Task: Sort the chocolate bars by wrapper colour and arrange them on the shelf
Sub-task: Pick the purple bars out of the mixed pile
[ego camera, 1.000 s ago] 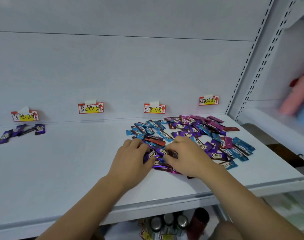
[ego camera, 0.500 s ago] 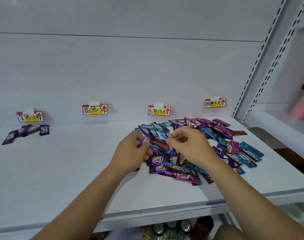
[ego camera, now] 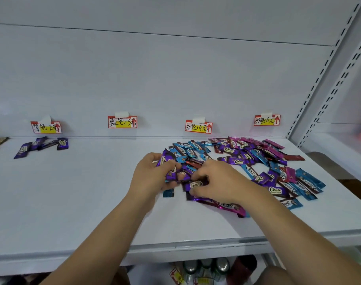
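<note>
white shelf (ego camera: 72,202) | four price tags (ego camera: 122,121) on back wall | cans (ego camera: 206,268) below

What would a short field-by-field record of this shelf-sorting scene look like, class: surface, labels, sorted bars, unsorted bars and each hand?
surface: white shelf
labels: four price tags on the back wall, first at far left
sorted bars: small purple group below the leftmost tag
unsorted bars: mixed pile of blue, purple, pink and red wrappers at right
left hand: grips several purple bars
right hand: fingers pinch a purple bar in the pile
</note>
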{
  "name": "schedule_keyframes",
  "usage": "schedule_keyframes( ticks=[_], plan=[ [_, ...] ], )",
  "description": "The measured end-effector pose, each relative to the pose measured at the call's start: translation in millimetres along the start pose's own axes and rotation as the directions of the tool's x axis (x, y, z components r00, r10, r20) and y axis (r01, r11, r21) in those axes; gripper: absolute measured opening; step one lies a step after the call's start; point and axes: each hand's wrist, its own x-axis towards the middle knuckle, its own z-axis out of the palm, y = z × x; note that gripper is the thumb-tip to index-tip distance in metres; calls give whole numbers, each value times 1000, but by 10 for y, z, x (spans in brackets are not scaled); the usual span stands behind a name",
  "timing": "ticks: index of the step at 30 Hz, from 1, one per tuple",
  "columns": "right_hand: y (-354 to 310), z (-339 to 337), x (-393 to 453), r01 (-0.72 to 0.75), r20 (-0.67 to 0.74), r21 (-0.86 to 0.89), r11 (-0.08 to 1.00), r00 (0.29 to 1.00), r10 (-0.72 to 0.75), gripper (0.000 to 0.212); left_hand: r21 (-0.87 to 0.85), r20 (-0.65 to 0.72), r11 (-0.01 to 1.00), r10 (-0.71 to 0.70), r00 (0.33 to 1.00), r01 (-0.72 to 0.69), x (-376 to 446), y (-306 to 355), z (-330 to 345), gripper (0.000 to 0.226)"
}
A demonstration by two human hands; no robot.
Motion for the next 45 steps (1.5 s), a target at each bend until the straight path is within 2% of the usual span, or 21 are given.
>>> schedule_keyframes(
  ticks=[2, 5, 7, 10, 12, 13, 17, 19, 21, 23, 25, 29, 31, 34, 36, 38, 42, 45],
  plan=[
    [-17, -11, 49, -32, 63, -8, 999, 997, 32, 31, -4, 25, 1000, -19, 1000, 19, -15, -32, -50, 24],
    [-36, -32, 121, -36, -23, 84, 996, 999, 38, 12, -12, 53, 1000, -13, 999, 14, -39, -76, -93, 20],
    [-28, -76, 126, -46, -140, 209, 977, 987, 76, 11, -11, 33, 1000, 2, 999, -1, -33, -80, -102, 20],
    [-99, -178, 73, -11, -291, 517, 856, 938, 188, 7, -49, 8, 999, 15, 1000, -15, -25, -68, -83, 21],
    [-217, -190, 31, 14, -273, 663, 748, 936, 225, 5, -77, 57, 997, 12, 998, -8, -57, -70, -42, 21],
    [-280, -167, 15, 9, -254, 684, 729, 940, 227, 2, -71, 83, 997, 12, 996, -6, -76, -74, -22, 23],
    [-305, -29, -40, 9, -265, 605, 797, 945, 190, 14, -28, 58, 997, 77, 995, -75, -94, -94, 25, 21],
    [-174, -60, -87, -4, -256, 408, 913, 959, 119, 20, -6, 10, 997, 78, 997, -78, -60, -100, 4, 22],
    [-83, -106, -140, 0, -68, 164, 987, 998, 11, 26, 25, -18, 996, 83, 996, -82, -42, -107, -34, 21],
    [-70, -103, -150, 38, 102, -38, 999, 994, -34, 34, 39, -27, 996, 85, 996, -84, -44, -117, -67, 21],
    [-79, -80, -103, 45, 143, -85, 995, 989, -32, 37, 52, -24, 995, 89, 996, -88, -62, -125, -86, 22],
    [-72, -94, 8, 6, 143, 24, 1000, 990, -10, 27, 20, -11, 998, 68, 998, -67, -83, -137, -163, 27],
    [-67, -104, 33, -14, 52, 114, 993, 999, 8, 15, -34, 10, 999, 36, 999, -36, -95, -124, -219, 26],
    [-121, -121, 73, -23, -153, 328, 944, 985, 78, 12, -109, 27, 994, -5, 1000, 8, -101, -94, -309, 24],
    [-207, -124, 114, -12, -225, 435, 900, 967, 121, 11, -111, 24, 994, -13, 1000, 16, -95, -84, -370, 26],
    [-329, -111, 154, -6, -244, 510, 860, 958, 152, 11, -95, 22, 995, -20, 1000, 22, -89, -84, -430, 28],
    [-639, -25, 220, 7, -198, 644, 765, 967, 158, 9, -84, -6, 996, -17, 1000, 16, -60, -95, -587, 28],
    [-899, 63, 353, 26, -190, 649, 760, 973, 129, 6, -96, -49, 995, -17, 999, 12, -15, -65, -802, 24]
  ],
)
